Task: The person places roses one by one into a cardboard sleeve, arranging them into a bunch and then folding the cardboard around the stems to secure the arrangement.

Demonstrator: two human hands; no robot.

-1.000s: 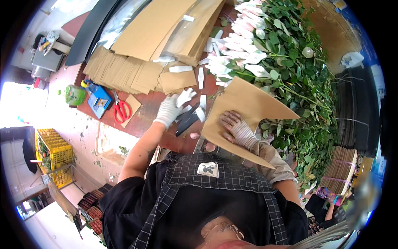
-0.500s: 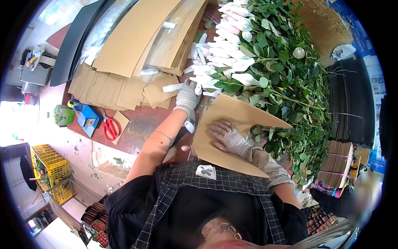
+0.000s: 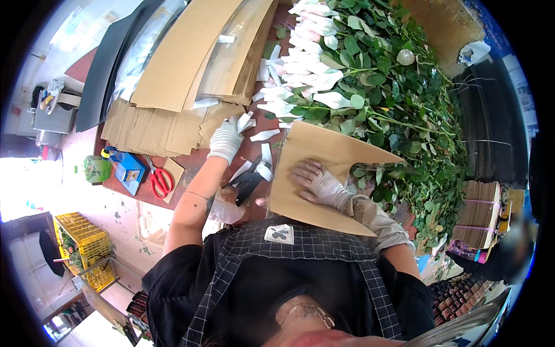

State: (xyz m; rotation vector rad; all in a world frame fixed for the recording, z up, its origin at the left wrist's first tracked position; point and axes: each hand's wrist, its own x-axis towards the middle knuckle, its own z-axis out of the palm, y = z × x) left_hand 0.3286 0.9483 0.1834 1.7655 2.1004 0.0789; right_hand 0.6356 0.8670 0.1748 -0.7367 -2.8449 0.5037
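My left hand (image 3: 226,140), in a white glove with bare fingertips, has its fingers closed on small white strips (image 3: 245,120) beside the pile of brown cards (image 3: 144,130). My right hand (image 3: 311,180), in a grubby glove with bare fingertips, lies spread flat on a bent sheet of brown cardboard (image 3: 300,141). Between my hands are more white strips and a black object (image 3: 248,188) that I cannot make out. Right of the cards, roses in white net sleeves (image 3: 312,75) lie with their leafy stems (image 3: 393,115) to the right.
Red-handled scissors (image 3: 162,184), a blue dispenser (image 3: 128,172) and a green bottle (image 3: 96,169) sit at the table's left. Tall corrugated sheets (image 3: 185,52) lie at the back. A yellow crate (image 3: 87,248) stands lower left. Dark sheets (image 3: 491,127) and bundled cardboard (image 3: 477,211) are at right.
My left hand moved rightward and away from me toward the sleeved roses, then back left to the strips by the cards. My right hand has stayed flat on the cardboard.
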